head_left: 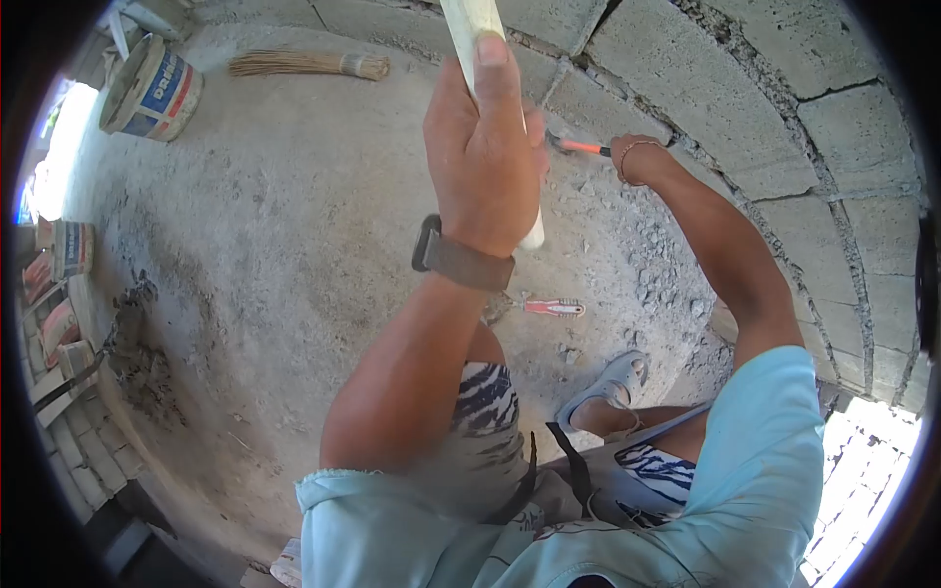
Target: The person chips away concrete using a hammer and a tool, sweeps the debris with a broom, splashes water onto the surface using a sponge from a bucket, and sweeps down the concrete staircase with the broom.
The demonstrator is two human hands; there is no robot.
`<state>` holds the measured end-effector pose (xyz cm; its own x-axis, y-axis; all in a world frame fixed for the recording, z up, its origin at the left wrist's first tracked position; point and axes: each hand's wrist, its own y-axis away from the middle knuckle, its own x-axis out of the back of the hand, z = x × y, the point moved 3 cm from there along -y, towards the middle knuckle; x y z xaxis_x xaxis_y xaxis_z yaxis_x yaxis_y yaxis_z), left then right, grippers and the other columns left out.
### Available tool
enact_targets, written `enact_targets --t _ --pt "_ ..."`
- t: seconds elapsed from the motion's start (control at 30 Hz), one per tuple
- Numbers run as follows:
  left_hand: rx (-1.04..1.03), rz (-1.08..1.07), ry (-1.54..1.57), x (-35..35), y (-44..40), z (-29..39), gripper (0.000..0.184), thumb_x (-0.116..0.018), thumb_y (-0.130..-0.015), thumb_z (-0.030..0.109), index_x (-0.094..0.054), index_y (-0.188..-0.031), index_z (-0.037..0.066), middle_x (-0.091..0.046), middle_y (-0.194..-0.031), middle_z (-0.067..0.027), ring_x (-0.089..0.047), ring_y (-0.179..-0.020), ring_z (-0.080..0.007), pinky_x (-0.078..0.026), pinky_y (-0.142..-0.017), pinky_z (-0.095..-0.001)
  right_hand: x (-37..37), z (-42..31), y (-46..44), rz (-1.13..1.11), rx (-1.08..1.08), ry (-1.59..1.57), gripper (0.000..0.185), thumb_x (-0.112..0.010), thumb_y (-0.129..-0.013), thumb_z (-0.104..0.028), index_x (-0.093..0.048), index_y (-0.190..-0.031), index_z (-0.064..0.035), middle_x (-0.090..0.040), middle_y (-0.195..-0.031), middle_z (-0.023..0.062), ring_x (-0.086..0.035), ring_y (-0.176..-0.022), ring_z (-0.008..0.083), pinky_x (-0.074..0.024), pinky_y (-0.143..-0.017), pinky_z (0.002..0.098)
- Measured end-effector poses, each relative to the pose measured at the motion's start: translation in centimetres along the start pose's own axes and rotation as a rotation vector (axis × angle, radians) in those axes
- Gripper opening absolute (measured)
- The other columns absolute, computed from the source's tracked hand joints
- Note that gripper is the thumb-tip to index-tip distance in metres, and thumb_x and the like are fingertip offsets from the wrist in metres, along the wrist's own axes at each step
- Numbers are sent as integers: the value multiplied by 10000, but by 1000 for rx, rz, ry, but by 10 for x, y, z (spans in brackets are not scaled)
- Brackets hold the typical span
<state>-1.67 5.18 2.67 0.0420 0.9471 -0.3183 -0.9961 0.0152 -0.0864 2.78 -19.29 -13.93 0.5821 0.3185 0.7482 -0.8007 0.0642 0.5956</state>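
My left hand [485, 162], with a watch on its wrist, is raised close to the camera. Its fingers are wrapped round a pale stick [470, 24], the thumb lying along it. Lower down, by the foot of the block wall [706, 88], my right hand [632, 160] grips a hammer [585, 147] with an orange and black handle. The hammer's head is small in view and points left, near the floor. Between my arms, a hand tool with a red and grey handle [554, 307] lies on the concrete; my left forearm partly hides its metal end.
Broken rubble [667, 255] lies along the wall to the right, close to my shoe [627, 372]. A stick broom [309, 64] and a large paint bucket [181, 98] are at the back left. A smaller bucket [74, 248] and dark wet-looking mortar [142, 363] are at the left.
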Motion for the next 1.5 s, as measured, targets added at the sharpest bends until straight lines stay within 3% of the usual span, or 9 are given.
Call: enact_targets --t 0.07,0.23,0.43,0.57,0.63,0.8,0.9,1.23,1.5 --pt "-15 20 13 2 0 0 533 -350 -868 533 -436 -911 9 -436 -534 -33 -416 -387 -97 -359 -358 -232 42 1 2 -171 29 152 335 -476 -802 -107 -402 -1122 -43 -607 -852 195 -597 -812 345 -470 -679 429" --pt "-10 11 -5 -5 -4 -2 532 -336 -875 528 -428 -919 6 -432 -533 -30 -416 -386 -100 -365 -360 -236 82 -12 42 380 -98 -324 216 -511 -779 -94 -527 -985 -28 -616 -862 156 -598 -821 341 -471 -675 432" --pt "3 2 88 -8 2 -6 414 -393 -886 456 -419 -800 51 -386 -561 14 -378 -421 -36 -316 -332 -180 -12 15 -3 37 53 30 238 -461 -845 -175 -479 -1045 -47 -608 -866 171 -598 -822 334 -469 -674 438" --pt "48 2 51 -6 5 -3 468 -377 -876 493 -425 -864 27 -405 -553 -11 -404 -419 -72 -336 -351 -210 37 11 15 -78 -6 81 277 -442 -862 -226 -442 -1083 -57 -603 -858 179 -599 -806 330 -469 -663 439" --pt "17 8 28 -8 0 0 531 -359 -868 526 -425 -923 2 -427 -537 -40 -421 -402 -110 -361 -372 -240 73 7 34 301 -36 -210 271 -450 -859 -222 -453 -1074 -57 -602 -845 177 -598 -789 329 -469 -655 433" --pt "8 -13 -36 -6 2 -1 548 -356 -863 540 -429 -931 1 -426 -561 -42 -407 -416 -109 -355 -382 -246 5 8 16 333 -98 -449 271 -487 -835 -200 -493 -1044 -28 -613 -835 168 -604 -768 337 -474 -641 429" --pt "36 55 25 1 1 -3 469 -386 -876 491 -446 -876 26 -405 -551 9 -398 -430 -48 -338 -348 -186 -17 21 -2 -53 21 21 243 -541 -785 -152 -567 -977 -5 -619 -885 172 -610 -794 334 -479 -648 408" --pt "18 -31 37 -24 -1 -13 498 -365 -883 492 -443 -913 1 -394 -544 3 -398 -420 -49 -337 -341 -196 70 1 55 473 -65 -502 294 -457 -824 -142 -420 -1096 -36 -600 -772 161 -603 -750 310 -469 -622 418" --pt "33 -15 5 -15 -6 -14 519 -367 -879 501 -441 -921 -11 -410 -539 -10 -404 -417 -53 -335 -345 -195 18 40 1 32 -69 -63 228 -499 -784 -134 -575 -965 -17 -619 -857 151 -607 -774 294 -477 -661 397"
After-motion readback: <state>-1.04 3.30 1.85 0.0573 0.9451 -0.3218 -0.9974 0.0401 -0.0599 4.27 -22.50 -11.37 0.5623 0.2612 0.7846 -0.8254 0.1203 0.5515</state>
